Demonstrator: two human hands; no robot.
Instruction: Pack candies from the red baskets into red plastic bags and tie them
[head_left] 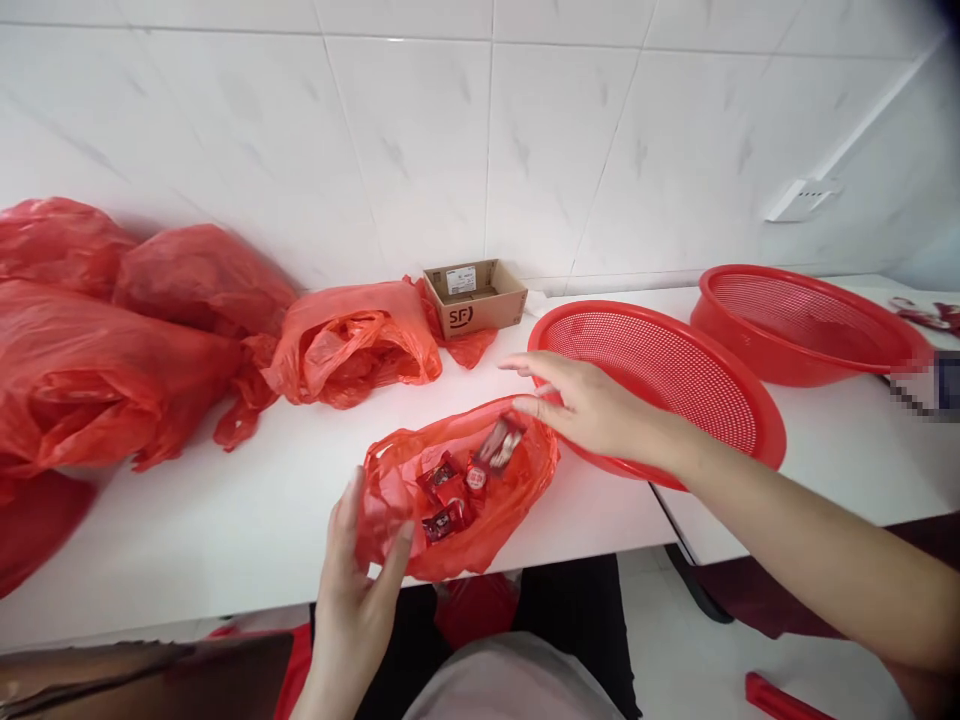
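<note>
An open red plastic bag (495, 550) lies on the white table with its mouth spread upward. Inside are several small red and dark wrapped packets (446, 522), and a brown packet (502, 443), slightly blurred, is near the right end. My left hand (367, 570) is at the bag's left end, thumb and fingers apart; whether it touches the plastic I cannot tell. Over the right end reaches my right hand (585, 400), its fingers stretched out and nothing visible in them. Its forearm passes in front of a red mesh basket (765, 420).
Several filled red bags (202, 275) are heaped at the left, and another crumpled red bag (352, 300) sits beside a small cardboard box (484, 315). A second red basket (795, 370) stands at the back right. A tiled wall (405, 150) bounds the table (247, 540) behind.
</note>
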